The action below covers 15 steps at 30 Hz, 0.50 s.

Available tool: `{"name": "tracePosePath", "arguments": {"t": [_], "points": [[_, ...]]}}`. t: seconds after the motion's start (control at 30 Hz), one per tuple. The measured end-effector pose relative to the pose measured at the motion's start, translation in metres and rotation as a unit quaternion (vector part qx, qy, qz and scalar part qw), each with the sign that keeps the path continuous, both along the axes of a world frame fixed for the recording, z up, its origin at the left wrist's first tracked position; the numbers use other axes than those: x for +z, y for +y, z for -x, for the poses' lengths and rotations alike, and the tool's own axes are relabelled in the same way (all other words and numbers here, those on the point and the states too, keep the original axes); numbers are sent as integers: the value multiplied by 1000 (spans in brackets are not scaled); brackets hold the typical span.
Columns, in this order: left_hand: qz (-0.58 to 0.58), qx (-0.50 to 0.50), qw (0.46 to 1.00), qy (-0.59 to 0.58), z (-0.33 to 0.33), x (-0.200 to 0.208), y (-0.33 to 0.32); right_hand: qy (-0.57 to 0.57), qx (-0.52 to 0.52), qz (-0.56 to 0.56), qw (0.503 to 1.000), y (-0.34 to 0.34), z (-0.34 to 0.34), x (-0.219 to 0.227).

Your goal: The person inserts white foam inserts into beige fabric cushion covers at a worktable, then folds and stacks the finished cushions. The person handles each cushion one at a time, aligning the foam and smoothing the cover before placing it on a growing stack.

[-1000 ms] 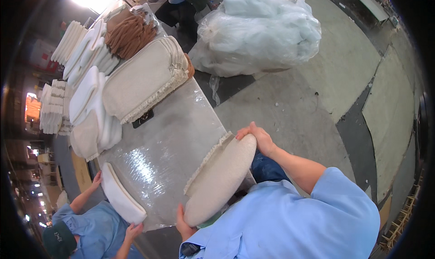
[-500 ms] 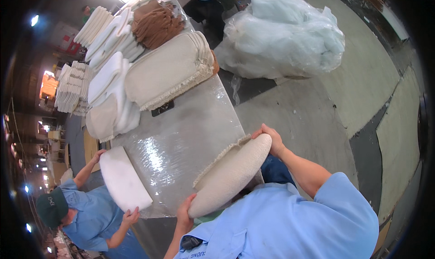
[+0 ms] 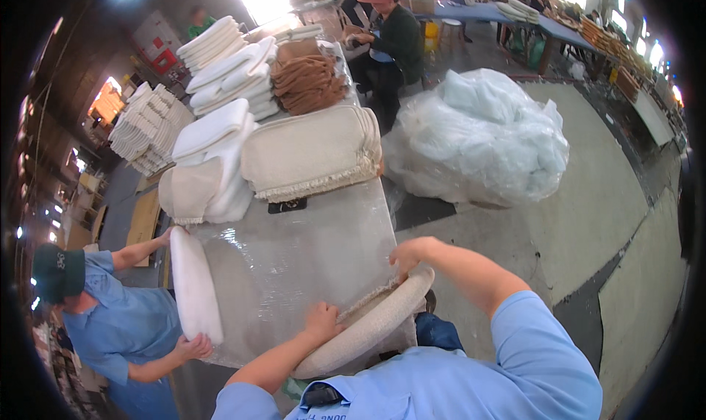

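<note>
A long beige fabric cushion cover, rounded and filled out, rests at the table's near edge against my body. Its frayed open edge faces away from me, over the table. My left hand is closed on that edge near the left end, fingers curled and partly hidden. At the right end my right hand pinches the same edge, knuckles raised. To my left a co-worker in a blue shirt and dark cap holds a white foam pad upright with both hands.
The table is wrapped in shiny plastic film. Stacked beige covers, white foam pads and brown covers lie on its far part. Right of it, a big plastic-wrapped bundle sits on the floor. Another person sits beyond.
My hands have shifted from the cover's ends onto its frayed edge, and the cover has tipped toward me. The co-worker's pad has turned more upright. My view has tilted up.
</note>
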State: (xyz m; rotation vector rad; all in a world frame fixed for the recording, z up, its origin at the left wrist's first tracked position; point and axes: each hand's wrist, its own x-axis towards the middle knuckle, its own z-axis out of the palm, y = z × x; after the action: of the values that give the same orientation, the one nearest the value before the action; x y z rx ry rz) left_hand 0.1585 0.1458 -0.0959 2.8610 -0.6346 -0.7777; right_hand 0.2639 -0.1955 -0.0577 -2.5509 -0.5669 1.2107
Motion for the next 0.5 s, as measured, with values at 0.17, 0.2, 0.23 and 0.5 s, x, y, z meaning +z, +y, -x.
{"name": "tracePosePath", "arguments": {"t": [0.17, 0.2, 0.23, 0.5], "points": [[84, 22, 996, -7, 10, -12, -12, -14, 206, 105, 973, 70, 16, -45], [134, 41, 990, -30, 10, -15, -20, -65, 214, 105, 969, 71, 28, -64], [158, 99, 982, -18, 12, -16, -22, -111, 230, 96, 962, 75, 31, -67], [184, 263, 945, 59, 39, -27, -21, -3, -6, -4, 1000, 106, 49, -27]]}}
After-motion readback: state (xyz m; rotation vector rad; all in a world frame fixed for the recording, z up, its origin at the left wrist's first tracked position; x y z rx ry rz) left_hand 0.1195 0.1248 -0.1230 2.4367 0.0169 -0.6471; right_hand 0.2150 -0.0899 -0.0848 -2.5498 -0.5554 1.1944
